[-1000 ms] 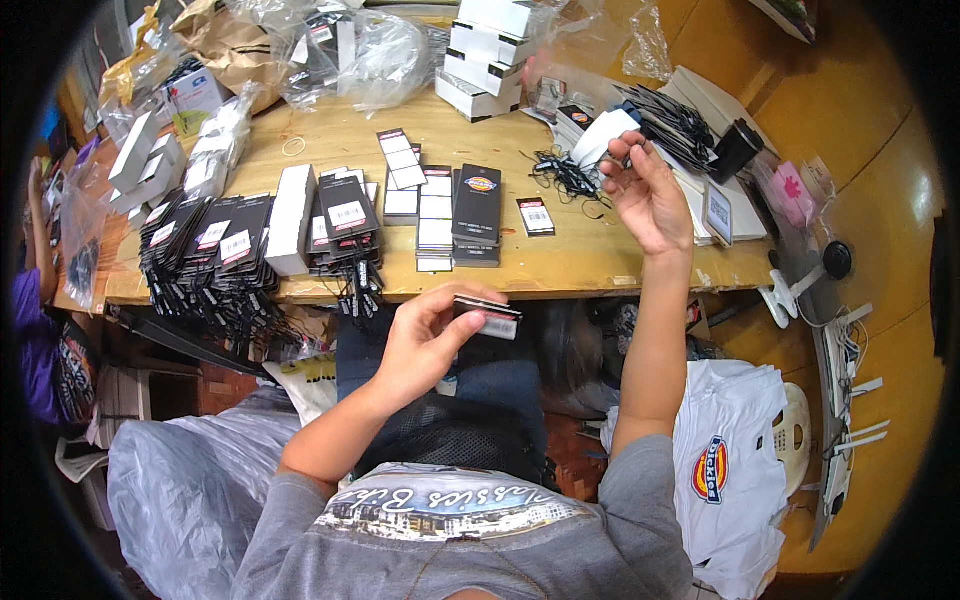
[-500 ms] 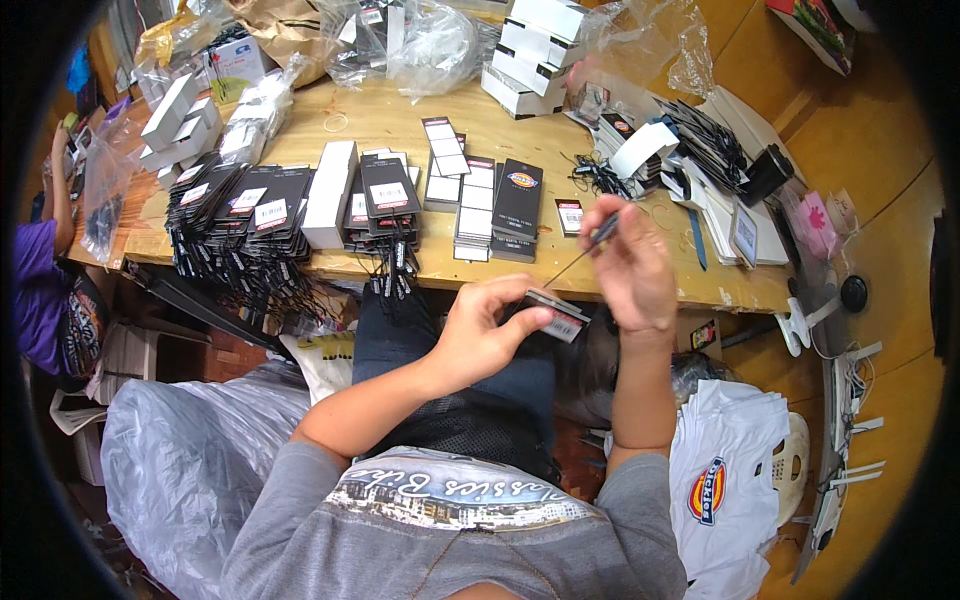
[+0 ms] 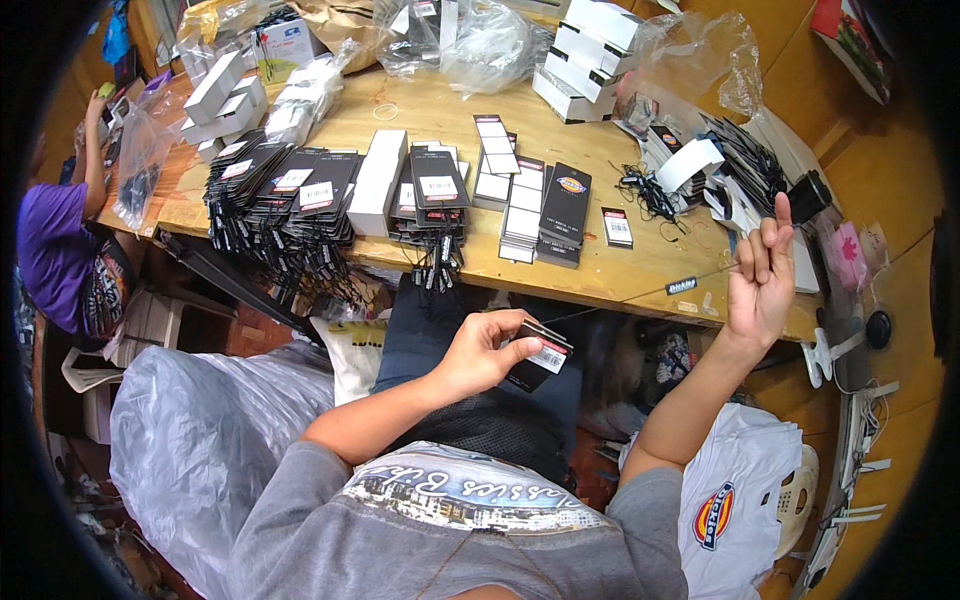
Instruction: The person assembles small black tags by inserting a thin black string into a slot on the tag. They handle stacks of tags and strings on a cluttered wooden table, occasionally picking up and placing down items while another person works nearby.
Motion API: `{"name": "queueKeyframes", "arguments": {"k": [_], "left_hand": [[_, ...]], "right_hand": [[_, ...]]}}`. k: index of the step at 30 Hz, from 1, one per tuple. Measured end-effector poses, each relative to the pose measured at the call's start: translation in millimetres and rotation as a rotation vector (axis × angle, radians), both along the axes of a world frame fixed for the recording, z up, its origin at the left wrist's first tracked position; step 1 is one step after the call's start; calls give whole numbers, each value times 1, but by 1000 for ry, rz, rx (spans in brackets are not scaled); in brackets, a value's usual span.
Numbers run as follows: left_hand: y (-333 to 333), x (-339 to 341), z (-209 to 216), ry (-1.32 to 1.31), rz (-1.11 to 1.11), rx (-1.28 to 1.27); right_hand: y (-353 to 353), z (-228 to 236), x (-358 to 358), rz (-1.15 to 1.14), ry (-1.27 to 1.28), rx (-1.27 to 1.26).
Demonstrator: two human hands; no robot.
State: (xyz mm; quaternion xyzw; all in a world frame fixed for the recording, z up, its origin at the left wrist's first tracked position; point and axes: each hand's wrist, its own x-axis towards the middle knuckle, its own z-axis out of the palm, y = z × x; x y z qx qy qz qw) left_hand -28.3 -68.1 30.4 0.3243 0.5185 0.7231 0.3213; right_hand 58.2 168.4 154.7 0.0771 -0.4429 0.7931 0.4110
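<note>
black hang tag (image 3: pixel 535 358) with white label, white boxes (image 3: pixel 590 55) on table

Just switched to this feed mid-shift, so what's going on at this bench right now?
A person seated at a wooden table is working with black hang tags. The left hand holds a small stack of black tags over the lap. The right hand is raised to the right, pulling a thin string taut from the stack. Piles of strung tags and white boxes lie on the table. Another person in a purple shirt sits at the far left.
</note>
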Motion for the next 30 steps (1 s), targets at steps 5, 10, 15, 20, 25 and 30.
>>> {"name": "queueKeyframes", "arguments": {"k": [5, 10, 15, 20, 25, 30], "left_hand": [[0, -9, 11, -200, 138, 190], [-1, -13, 22, -240, 222, 267], [1, -10, 16, 51, 527, 118], [2, -4, 22, 279, 656, 147], [2, -4, 21, 579, 719, 164], [0, -9, 19, 795, 691, 196]], "right_hand": [[-46, -1, 1, -650, -193, 444], [-89, -38, -3, -441, -450, 599], [-119, -67, -20, -394, -427, 727], [-127, -71, -27, -392, -402, 703], [-126, -75, -26, -237, -451, 571], [-127, -77, -28, -141, -438, 508]]}}
